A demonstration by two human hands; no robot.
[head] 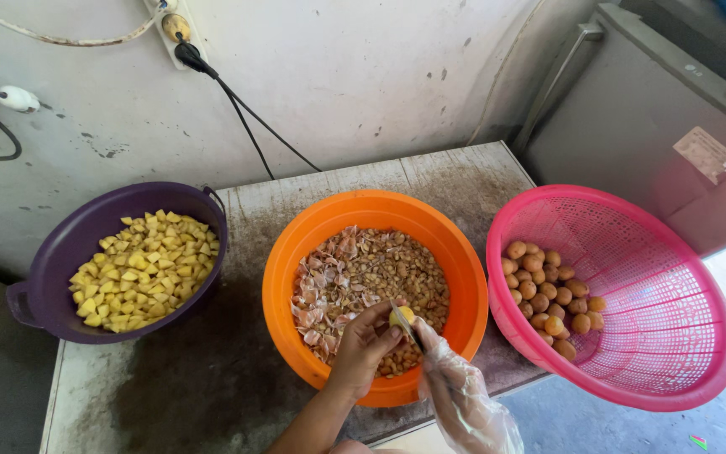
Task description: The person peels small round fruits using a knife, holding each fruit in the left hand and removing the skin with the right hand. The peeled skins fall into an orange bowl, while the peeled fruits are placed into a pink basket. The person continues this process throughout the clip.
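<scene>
Left hand point(365, 343), bare, grips a small round yellow potato point(402, 315), partly peeled, over the orange plastic basin point(464, 277). Right hand point(451, 374), in a clear plastic glove, grasps a small knife point(407, 328) with its blade against the potato. Directly beneath both hands: basin holds a thick layer of brown peelings. Left of the left hand: purple plastic bowl point(60, 252), well filled with diced yellow pieces. Right of the right hand: pink plastic colander point(657, 277), with a modest cluster of unpeeled potatoes point(544, 294) left. Judged: well along.

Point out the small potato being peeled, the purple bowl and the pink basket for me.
small potato point(400, 315), head view, on its peeled yellow top.
purple bowl point(86, 227), head view, on its bare inner wall.
pink basket point(665, 336), head view, on its bare mesh floor.
</scene>
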